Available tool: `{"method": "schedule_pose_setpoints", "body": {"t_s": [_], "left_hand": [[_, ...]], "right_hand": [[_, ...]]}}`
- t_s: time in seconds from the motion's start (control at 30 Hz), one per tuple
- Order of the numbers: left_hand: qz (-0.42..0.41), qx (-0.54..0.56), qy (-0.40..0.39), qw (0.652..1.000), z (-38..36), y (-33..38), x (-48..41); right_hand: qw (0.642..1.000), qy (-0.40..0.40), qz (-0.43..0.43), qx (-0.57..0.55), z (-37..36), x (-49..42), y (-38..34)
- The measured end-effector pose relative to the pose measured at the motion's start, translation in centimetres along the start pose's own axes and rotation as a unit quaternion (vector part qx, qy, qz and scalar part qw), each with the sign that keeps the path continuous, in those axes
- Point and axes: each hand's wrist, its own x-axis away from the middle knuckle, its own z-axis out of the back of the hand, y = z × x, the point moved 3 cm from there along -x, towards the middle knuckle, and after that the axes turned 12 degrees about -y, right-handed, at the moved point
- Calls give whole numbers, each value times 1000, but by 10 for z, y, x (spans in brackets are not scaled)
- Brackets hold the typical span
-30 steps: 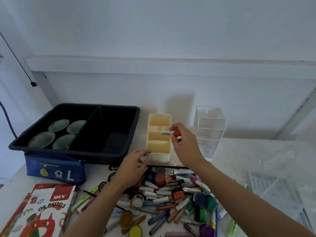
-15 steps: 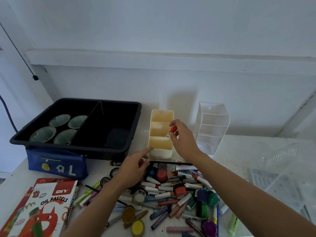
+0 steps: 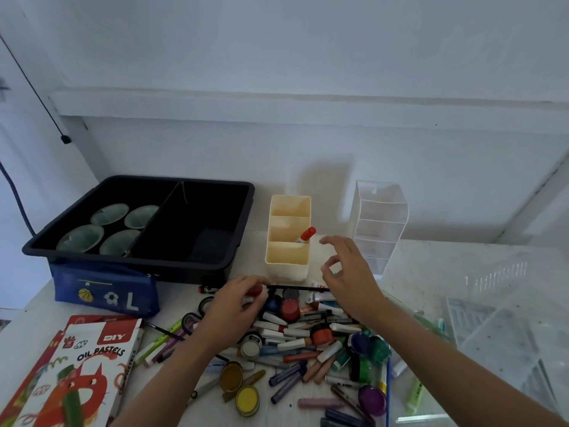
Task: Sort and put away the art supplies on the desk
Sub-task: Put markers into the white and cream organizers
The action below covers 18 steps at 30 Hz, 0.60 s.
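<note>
**Cream organiser lies just up-frame of the left hand**

At the left of the frame, a black tray [image 3: 140,252] sits on a blue pencil case [image 3: 104,292], with an oil pastels box [image 3: 83,374] lower down.

Near centre, the left hand [image 3: 237,306] hangs over the top edge of the pile of supplies [image 3: 308,340]. Its fingers are curled and pinch a small red-tipped piece [image 3: 256,291], too small to identify.

The cream organiser [image 3: 288,261] stands just above and slightly right of that hand. Its long axis runs up the frame, with three compartments in a row from near to far. A red-capped marker [image 3: 306,235] leans in the middle compartment, cap up and tilted right.

The right hand [image 3: 348,278] hovers just right of the organiser. Its fingers are spread and loosely bent, and it holds nothing. A clear organiser [image 3: 380,223] stands beyond it, and a clear plastic tray [image 3: 492,318] lies at the far right.

The left hand seems nearer the front compartment, so a short lift up-frame should bring its piece over the organiser. The right hand is likelier to drop back to the pile below it.
</note>
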Motion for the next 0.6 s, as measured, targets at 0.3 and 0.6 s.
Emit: {"method": "schedule_pose_setpoints", "body": {"t_s": [0.3, 0.6], "left_hand": [[52, -166, -75, 982, -27, 6, 6], [58, -195, -104, 973, -37, 17, 3]], "right_hand": [[982, -134, -61, 115, 3, 43, 32], [959, -147, -90, 226, -11, 36, 34]]}}
